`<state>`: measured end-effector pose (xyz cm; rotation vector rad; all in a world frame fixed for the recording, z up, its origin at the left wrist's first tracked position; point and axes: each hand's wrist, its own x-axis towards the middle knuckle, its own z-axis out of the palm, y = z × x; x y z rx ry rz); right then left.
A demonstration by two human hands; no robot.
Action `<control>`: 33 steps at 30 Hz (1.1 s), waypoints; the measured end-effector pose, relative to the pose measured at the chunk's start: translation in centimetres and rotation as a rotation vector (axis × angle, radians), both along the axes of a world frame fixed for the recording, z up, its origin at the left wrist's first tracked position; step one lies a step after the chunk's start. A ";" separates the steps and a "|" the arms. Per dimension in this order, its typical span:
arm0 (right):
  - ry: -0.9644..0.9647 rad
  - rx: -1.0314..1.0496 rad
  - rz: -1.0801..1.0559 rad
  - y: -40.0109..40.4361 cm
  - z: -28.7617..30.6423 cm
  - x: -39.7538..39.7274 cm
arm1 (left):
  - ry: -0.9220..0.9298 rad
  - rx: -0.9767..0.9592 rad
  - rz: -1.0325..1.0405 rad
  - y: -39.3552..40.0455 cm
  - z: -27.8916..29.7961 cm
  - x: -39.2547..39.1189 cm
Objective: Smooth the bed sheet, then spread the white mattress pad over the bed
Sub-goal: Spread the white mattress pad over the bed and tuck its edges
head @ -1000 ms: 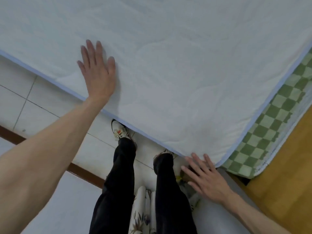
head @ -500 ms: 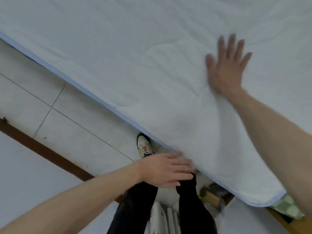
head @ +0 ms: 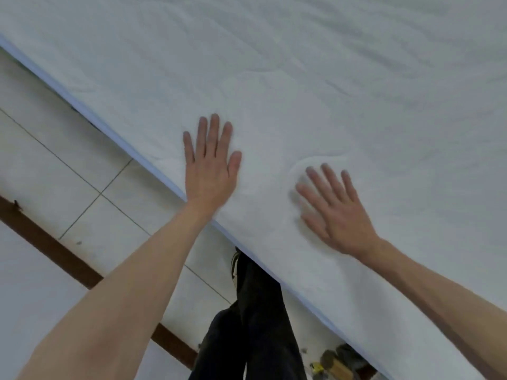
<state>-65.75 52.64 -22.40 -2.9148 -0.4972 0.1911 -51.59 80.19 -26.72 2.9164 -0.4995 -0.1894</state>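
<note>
white quilted fabric fills most of the view: the mattress pad [head: 315,78] lies spread over the bed, running out of the picture at the top and right, so its far edges and the other corners are cut off. the bed sheet is hidden under it and cannot be seen anywhere. a pale blue trim [head: 90,116] runs along the pad's near edge, slanting from upper left to lower right, where it leaves the picture. low ripples cross the pad toward the upper right, and a small raised fold sits just ahead of the right fingertips.

the left hand [head: 210,171] lies flat on the pad just inside the trimmed edge, fingers straight and close together, thumb out to the side; its grip is released, palm pressing the fabric and grasping nothing. the right hand [head: 333,207] also rests flat on the pad, further in from the edge, fingers straight and fanned apart, likewise released and holding nothing. its fingertips are blurred. the 2 hands are near each other but apart. both forearms reach in from the bottom corners and are cut off there.

below the pad's edge, dark trousers [head: 255,319] show between the arms, their upper part tucked behind the overhang. the tiled floor [head: 68,174] shows to the left, crossed by a brown strip [head: 49,245]. some small dark and yellow things [head: 333,364] lie at the bottom edge, too partly hidden to make out.
</note>
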 end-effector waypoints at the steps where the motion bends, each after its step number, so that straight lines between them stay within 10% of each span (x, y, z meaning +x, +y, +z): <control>1: -0.016 -0.016 -0.184 -2.3 0.3 3.7 | 0.007 -0.036 -0.027 0.8 -0.5 -2.1; 8: 0.215 0.021 -0.892 -6.3 -1.2 23.8 | 0.210 0.039 -0.483 11.8 0.9 -8.8; 16: 0.086 0.151 0.064 17.1 -4.0 19.9 | 0.114 -0.101 0.333 12.3 2.9 16.7; 22: 0.102 0.175 0.286 14.4 -2.7 20.3 | 0.061 0.008 0.366 8.3 0.1 25.4; 29: 0.042 -0.019 -0.624 -1.9 -1.7 39.7 | 0.206 -0.095 0.863 14.4 0.8 18.5; 33: 0.177 -0.029 -0.906 2.7 -2.4 47.0 | 0.254 -0.100 0.991 18.9 1.3 21.2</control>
